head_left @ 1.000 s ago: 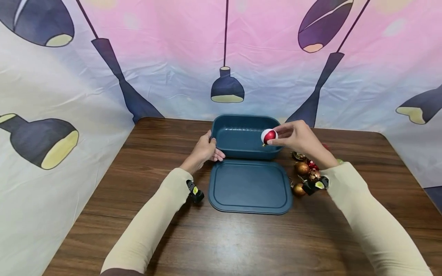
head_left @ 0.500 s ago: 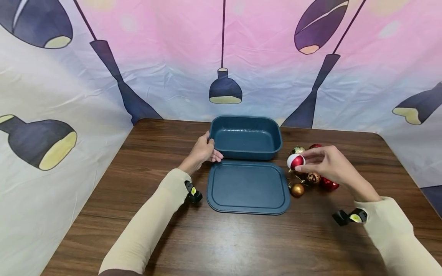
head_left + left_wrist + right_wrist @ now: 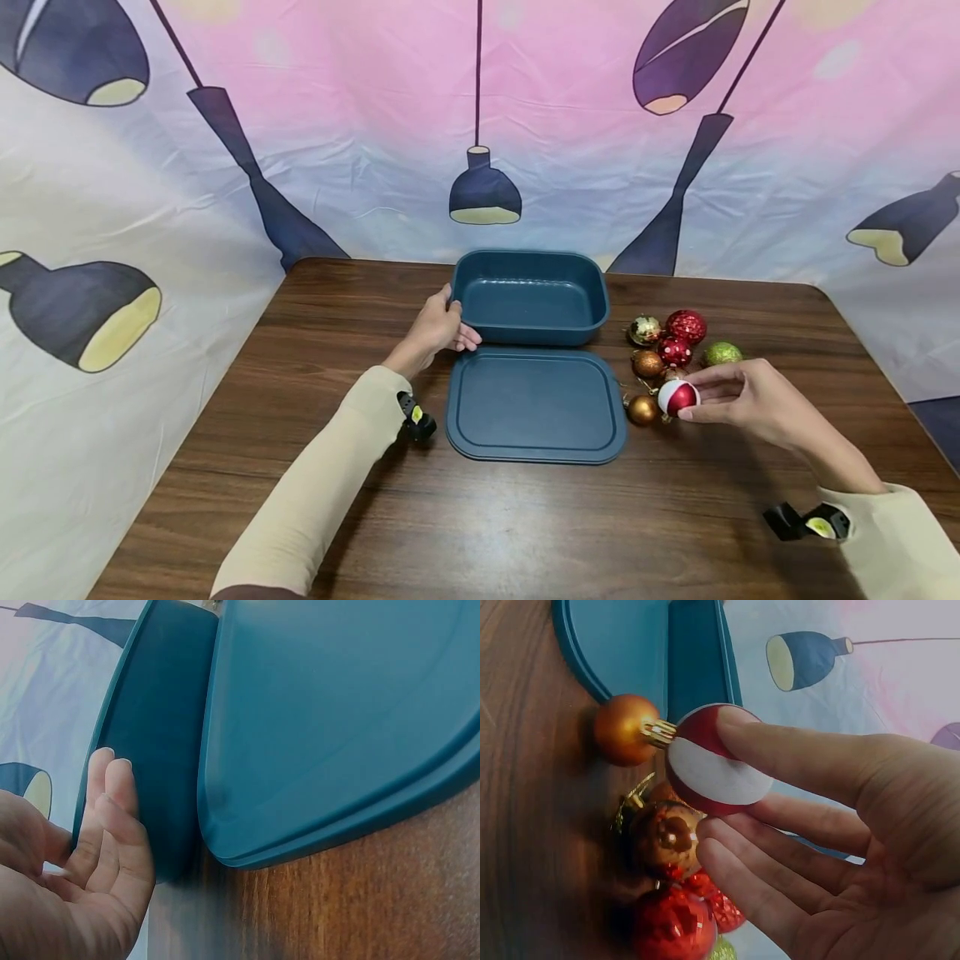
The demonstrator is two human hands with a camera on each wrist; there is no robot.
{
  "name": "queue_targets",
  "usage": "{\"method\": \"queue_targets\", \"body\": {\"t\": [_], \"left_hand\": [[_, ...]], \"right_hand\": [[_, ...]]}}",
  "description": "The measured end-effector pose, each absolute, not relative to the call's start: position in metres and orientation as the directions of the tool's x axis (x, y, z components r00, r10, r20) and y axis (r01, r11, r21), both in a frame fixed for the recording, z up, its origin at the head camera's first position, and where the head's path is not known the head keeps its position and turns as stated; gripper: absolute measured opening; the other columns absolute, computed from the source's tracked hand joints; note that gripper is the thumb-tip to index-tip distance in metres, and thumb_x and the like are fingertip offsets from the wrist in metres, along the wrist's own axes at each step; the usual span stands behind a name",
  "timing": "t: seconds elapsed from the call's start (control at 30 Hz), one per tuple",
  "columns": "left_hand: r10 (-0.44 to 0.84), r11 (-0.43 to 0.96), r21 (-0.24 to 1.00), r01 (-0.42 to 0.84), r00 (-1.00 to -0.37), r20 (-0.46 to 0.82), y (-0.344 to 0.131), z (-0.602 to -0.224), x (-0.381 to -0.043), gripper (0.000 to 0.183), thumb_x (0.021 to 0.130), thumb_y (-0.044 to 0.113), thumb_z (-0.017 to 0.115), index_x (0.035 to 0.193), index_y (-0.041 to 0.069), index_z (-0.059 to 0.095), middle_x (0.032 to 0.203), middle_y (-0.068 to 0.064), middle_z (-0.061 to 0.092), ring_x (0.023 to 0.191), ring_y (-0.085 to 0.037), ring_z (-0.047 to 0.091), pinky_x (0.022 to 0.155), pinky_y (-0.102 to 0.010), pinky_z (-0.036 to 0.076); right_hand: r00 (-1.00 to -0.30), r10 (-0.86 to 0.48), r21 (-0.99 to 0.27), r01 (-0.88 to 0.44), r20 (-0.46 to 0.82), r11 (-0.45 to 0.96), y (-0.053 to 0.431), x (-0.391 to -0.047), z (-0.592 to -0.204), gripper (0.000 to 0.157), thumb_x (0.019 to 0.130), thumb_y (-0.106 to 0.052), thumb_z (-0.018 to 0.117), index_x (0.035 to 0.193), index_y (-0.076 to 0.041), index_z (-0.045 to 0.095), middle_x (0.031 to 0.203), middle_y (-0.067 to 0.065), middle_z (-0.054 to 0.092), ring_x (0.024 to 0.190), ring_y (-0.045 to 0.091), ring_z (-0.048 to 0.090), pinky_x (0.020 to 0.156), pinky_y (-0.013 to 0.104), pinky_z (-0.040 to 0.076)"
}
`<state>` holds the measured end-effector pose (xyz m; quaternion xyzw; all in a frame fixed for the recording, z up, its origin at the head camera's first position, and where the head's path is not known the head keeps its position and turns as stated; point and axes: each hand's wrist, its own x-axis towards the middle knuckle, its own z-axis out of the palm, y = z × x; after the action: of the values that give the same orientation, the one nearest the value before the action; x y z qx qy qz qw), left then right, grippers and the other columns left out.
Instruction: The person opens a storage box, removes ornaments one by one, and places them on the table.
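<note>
- the right hand (image 3: 738,400) pinches a red-and-white bauble (image 3: 677,397) between thumb and fingertips; the right wrist view shows the thumb lying over the top of the ball and the other fingers (image 3: 780,862) stretched out below it
- the red-and-white bauble is held low over the wooden table (image 3: 525,517), right of the lid and just beside an orange-gold bauble (image 3: 642,409); in the right wrist view its gold cap points at that orange-gold ball and looks to touch it
- the left hand (image 3: 437,327) rests against the left end of the teal plastic box (image 3: 531,297), thumb at the rim and fingers lying nearly straight along the outer wall, as the left wrist view shows
- the teal plastic box stands open at the far middle of the table, and nothing shows inside it
- its teal lid (image 3: 536,405) lies flat on the table just in front of the box, with its far edge close to the box's near wall; nothing lies on it
- to the right of box and lid sits a loose cluster of baubles: a gold one (image 3: 644,330), a large red glitter one (image 3: 686,326), a smaller red one (image 3: 674,351), a green one (image 3: 722,354) and a copper one (image 3: 648,363), close together and several touching
- a printed cloth with lamp shapes (image 3: 484,196) hangs behind the table
</note>
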<state>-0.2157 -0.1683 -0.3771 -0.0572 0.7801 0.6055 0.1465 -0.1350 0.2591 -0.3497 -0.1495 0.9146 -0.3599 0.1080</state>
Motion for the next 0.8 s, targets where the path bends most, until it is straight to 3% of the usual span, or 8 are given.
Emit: {"method": "queue_targets", "body": {"t": [0.33,0.8], "left_hand": [[0.09,0.245,0.931,-0.27,-0.95,-0.299,-0.168,-0.379,-0.217,0.061,0.113,0.022,0.029,0.164,0.015,-0.006,0.084,-0.017,0.073,0.067,-0.02,0.072,0.059,-0.024,0.055],[0.093,0.243,0.934,-0.263,-0.952,-0.292,-0.168,-0.38,-0.218,0.061,0.113,0.021,0.028,0.164,0.017,-0.005,0.081,-0.016,0.073,0.065,-0.018,0.071,0.059,-0.024,0.056]], "right_hand": [[-0.904,-0.397,-0.719,-0.171,-0.157,0.674,0.266,-0.127,-0.364,0.045,0.076,-0.018,0.091,0.109,0.007,0.073,0.095,0.009,0.075,0.083,0.008,0.07,0.068,0.025,0.058],[-0.913,-0.372,-0.687,-0.161,-0.169,0.709,0.27,-0.127,-0.379,0.043,0.078,-0.023,0.09,0.108,0.004,0.075,0.096,0.008,0.076,0.083,0.01,0.069,0.069,0.024,0.055]]}}
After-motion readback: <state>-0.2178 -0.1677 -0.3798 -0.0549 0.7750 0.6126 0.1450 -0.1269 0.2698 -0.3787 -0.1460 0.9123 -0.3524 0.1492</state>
